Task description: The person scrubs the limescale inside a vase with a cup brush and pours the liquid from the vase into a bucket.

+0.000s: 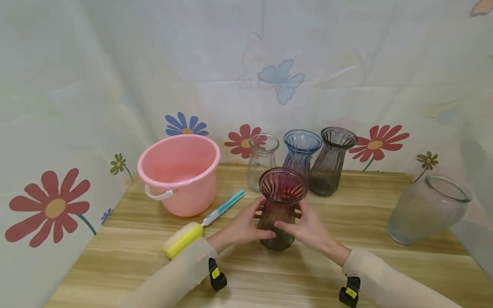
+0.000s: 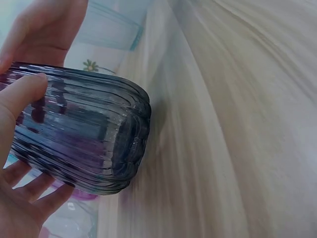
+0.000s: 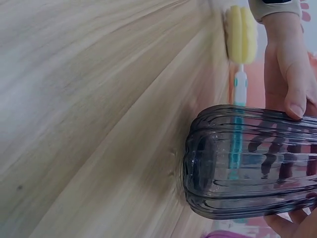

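Both hands grip a ribbed glass vase [image 1: 278,222], red at its flared rim and dark grey below, upright over the table. The left hand [image 1: 246,222] holds its left side, thumb in front and fingers round behind. On the right side, the right hand [image 1: 313,226] holds it the same way. In the left wrist view the vase [image 2: 89,134] lies between the left hand [image 2: 20,198] and the other hand. The right wrist view shows the vase base [image 3: 208,163] close to the wood, with the right hand [image 3: 302,225] at the lower edge.
A pink bucket [image 1: 192,196] stands at the back left, beside a yellow sponge brush [image 1: 185,239]. Behind the held vase are clear [image 1: 254,171], blue [image 1: 302,145] and grey [image 1: 327,171] vases. A wide, tilted-looking glass vase [image 1: 420,214] stands at the right of the table [image 1: 366,205].
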A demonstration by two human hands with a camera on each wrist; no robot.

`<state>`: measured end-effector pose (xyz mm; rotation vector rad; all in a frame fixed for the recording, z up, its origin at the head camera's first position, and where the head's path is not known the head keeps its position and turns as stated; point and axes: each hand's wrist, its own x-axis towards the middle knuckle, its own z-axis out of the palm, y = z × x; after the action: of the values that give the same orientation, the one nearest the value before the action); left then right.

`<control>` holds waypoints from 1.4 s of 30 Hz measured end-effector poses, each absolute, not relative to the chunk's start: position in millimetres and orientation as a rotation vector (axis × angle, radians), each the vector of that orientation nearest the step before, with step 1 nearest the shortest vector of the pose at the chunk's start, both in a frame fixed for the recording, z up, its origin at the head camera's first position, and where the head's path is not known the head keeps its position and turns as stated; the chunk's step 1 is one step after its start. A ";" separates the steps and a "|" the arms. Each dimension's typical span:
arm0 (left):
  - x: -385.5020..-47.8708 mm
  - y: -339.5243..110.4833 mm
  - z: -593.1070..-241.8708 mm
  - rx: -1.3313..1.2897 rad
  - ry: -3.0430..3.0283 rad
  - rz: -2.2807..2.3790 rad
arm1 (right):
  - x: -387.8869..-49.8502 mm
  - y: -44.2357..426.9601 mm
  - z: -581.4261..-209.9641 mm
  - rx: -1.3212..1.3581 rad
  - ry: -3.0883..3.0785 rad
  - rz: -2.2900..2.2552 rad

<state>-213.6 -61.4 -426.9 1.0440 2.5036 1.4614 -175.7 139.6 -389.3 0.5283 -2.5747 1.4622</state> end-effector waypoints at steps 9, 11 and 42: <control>-208.5 -71.5 -425.9 0.975 2.507 1.434 | -175.4 129.7 -390.0 0.541 -2.560 1.492; -208.3 -73.0 -424.7 0.971 2.500 1.409 | -178.1 131.2 -395.2 0.549 -2.572 1.495; -297.2 -92.9 -419.5 0.320 3.020 0.341 | -225.4 163.7 -376.3 1.154 -3.122 1.592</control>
<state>-297.2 -92.9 -419.5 0.3199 3.0204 0.3406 -225.4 163.7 -376.3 1.1535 -3.1224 1.5920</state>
